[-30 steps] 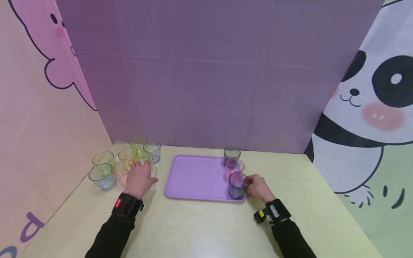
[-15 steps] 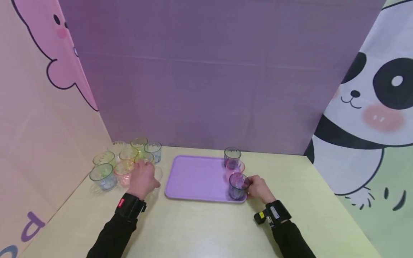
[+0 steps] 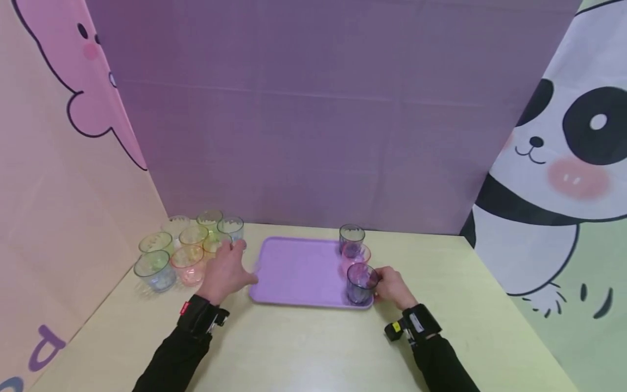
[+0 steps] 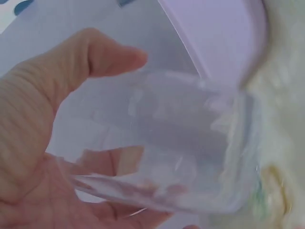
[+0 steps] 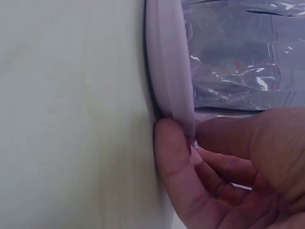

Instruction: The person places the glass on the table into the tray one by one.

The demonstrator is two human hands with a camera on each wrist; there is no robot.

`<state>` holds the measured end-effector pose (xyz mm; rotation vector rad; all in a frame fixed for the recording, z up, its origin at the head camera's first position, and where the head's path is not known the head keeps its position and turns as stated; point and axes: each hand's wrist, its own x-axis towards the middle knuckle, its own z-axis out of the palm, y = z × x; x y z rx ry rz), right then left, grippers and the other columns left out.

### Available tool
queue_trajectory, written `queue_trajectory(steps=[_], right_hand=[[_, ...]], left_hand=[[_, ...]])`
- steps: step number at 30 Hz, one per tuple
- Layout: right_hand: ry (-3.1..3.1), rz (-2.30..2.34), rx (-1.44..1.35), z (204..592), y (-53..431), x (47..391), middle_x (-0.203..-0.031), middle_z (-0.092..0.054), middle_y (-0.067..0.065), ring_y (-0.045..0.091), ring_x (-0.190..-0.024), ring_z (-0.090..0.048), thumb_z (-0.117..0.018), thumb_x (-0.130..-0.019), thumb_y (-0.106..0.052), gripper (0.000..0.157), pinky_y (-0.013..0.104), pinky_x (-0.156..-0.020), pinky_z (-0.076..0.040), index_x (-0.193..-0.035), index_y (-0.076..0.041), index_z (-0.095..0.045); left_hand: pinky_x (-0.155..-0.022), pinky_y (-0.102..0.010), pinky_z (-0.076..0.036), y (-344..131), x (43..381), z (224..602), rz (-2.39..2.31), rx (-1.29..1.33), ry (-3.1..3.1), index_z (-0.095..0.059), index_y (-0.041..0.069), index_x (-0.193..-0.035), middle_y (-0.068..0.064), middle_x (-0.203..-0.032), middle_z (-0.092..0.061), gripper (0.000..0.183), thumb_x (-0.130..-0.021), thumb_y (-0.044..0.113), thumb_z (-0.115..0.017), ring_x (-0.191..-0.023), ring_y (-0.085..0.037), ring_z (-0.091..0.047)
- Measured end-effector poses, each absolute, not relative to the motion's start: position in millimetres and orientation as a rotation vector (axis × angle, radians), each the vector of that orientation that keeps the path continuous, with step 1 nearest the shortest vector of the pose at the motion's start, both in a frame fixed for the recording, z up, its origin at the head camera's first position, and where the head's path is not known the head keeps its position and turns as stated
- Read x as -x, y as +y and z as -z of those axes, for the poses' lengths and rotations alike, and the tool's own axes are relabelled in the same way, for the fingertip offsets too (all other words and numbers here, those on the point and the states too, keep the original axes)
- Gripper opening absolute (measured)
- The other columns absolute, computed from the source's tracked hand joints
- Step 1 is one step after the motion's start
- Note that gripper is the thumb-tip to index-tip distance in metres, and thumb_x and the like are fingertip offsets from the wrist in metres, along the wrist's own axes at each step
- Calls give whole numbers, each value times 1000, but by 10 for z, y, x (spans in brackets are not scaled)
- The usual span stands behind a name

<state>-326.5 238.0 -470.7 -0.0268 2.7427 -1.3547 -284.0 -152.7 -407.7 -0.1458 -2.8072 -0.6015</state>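
My left hand [image 3: 226, 274] grips a clear drinking glass [image 4: 162, 124], thumb on one side and fingers on the other. In the head view it is beside the left end of the purple tray [image 3: 299, 272], and the hand mostly hides that glass. At the tray's near right corner my right hand [image 3: 394, 287] pinches the tray rim [image 5: 169, 62] between thumb and finger. Along the tray's right side, in a row, stand a dark purple glass [image 3: 361, 291], a pink glass [image 3: 349, 267] and a dark grey glass [image 3: 351, 235].
Several coloured glasses stand close together at the table's back left, among them a blue one [image 3: 159, 277], an orange-pink one [image 3: 190, 269] and a green one [image 3: 209, 218]. A purple backdrop [image 3: 313, 120] rises behind the table [image 3: 313, 348].
My left hand has come away from the cluster of glasses and moved right toward the tray with the clear glass. The right hand has stayed at the tray corner.
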Motion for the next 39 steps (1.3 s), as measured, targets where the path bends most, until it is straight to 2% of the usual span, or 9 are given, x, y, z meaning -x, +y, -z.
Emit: queue_trajectory(steps=[3, 8, 9, 13, 19, 22, 26, 30, 39], right_hand=[[2747, 1358, 34, 4701, 2377, 3259, -80, -60, 12, 20, -68, -60, -49, -72, 16, 19, 30, -52, -55, -78, 2, -60], [2739, 1372, 36, 4697, 2373, 3249, -80, -61, 13, 19, -67, -60, -48, -72, 17, 20, 31, -53, -55, -79, 3, -59], [2737, 1376, 36, 4698, 2371, 3250, -80, -61, 13, 20, -67, -60, -48, -71, 17, 20, 31, -53, -55, -80, 3, -59], [2728, 1367, 36, 4689, 2360, 3248, -80, -60, 13, 20, -68, -60, -46, -69, 18, 23, 31, -53, -55, -81, 3, -59], [2731, 1350, 25, 4693, 2373, 3247, -82, -60, 13, 20, -70, -60, -45, -70, 19, 25, 30, -53, -55, -84, 4, -60], [2734, 1351, 29, 4692, 2377, 3251, -82, -60, 14, 20, -70, -60, -45, -70, 19, 25, 31, -53, -55, -84, 4, -60], [2730, 1357, 28, 4690, 2367, 3264, -83, -60, 14, 21, -70, -61, -44, -69, 19, 28, 31, -53, -55, -86, 4, -60], [2709, 1374, 24, 4705, 2347, 3272, -86, -61, 15, 22, -72, -61, -44, -68, 19, 31, 31, -54, -56, -90, 4, -61], [2740, 1372, 57, 4727, 2364, 3260, -81, -61, 13, 20, -68, -60, -43, -66, 21, 30, 31, -52, -55, -84, 4, -61]], left_hand=[[-57, -36, -49, -1462, 2882, 4078, 786, 181, -2790, -41, 8, -131, -19, -114, -43, 87, -55, 30, -78, -79, -28, -53], [-74, -42, -51, -1375, 2963, 4088, 1006, 184, -2714, -28, 4, -139, -18, -119, -48, 99, -57, 26, -78, -94, -30, -55], [-78, -44, -50, -1357, 2984, 4096, 1030, 182, -2698, -29, 2, -138, -19, -118, -49, 98, -57, 27, -78, -98, -30, -54], [-74, -38, -49, -1278, 3079, 4139, 1155, 173, -2651, -40, 0, -131, -18, -113, -45, 84, -60, 27, -76, -95, -28, -50], [-78, -36, -49, -1069, 3298, 4159, 1536, 245, -2469, -41, 8, -122, -13, -117, -45, 71, -62, 21, -78, -103, -28, -51], [-83, -41, -51, -948, 3425, 4168, 1767, 347, -2332, -37, 7, -120, -14, -121, -50, 70, -64, 12, -78, -110, -34, -53], [-81, -38, -52, -772, 3589, 4194, 1919, 421, -2240, -35, 6, -121, -16, -120, -54, 70, -65, 8, -78, -108, -33, -55], [-77, -33, -53, -606, 3767, 4231, 1948, 408, -2238, -40, 8, -124, -13, -115, -57, 71, -64, 9, -78, -100, -26, -58], [-77, -34, -52, -261, 4008, 4307, 2005, 299, -2258, -43, 10, -122, -11, -114, -57, 69, -63, 6, -78, -98, -26, -55]])
